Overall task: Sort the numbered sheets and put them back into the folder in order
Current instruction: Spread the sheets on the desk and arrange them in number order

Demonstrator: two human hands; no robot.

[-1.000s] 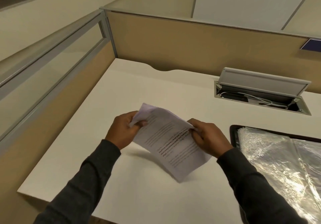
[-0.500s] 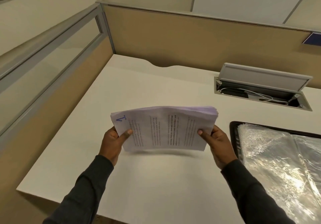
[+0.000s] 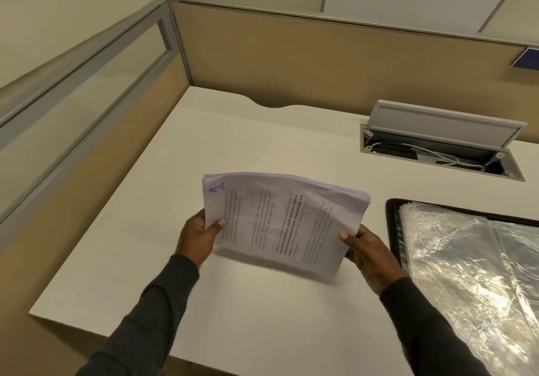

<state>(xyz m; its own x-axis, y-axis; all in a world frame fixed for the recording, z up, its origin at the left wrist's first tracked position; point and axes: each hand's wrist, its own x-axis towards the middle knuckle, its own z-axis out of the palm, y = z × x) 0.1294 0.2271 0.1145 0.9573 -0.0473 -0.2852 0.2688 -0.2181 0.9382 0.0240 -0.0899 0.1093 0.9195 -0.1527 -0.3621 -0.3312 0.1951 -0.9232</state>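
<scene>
A second ago the sheets [image 3: 280, 221] were a loose, bent fan being shuffled between the hands. Now they are gathered into one stack, turned sideways and stood on a long edge over the surface [image 3: 233, 142]. Whether that lower edge touches it, I cannot tell. The left hand [image 3: 198, 238] pinches the stack's left end, thumb on the front. The right hand [image 3: 370, 256] pinches the right end the same way. The front sheet bears a blue "1" in its upper left corner, so the sorting looks finished or nearly so, and this is probably the squaring-up before filing.

The folder [image 3: 390, 224] lies open just right of the right hand, its clear sleeves [image 3: 466, 259] crinkled and glossy. Those limp sleeves are the likely snag, since each must be opened to take a sheet. Behind it a cable hatch [image 3: 437, 142] stands with its lid up, well apart from the stack. Nothing lies between the stack and the folder.
</scene>
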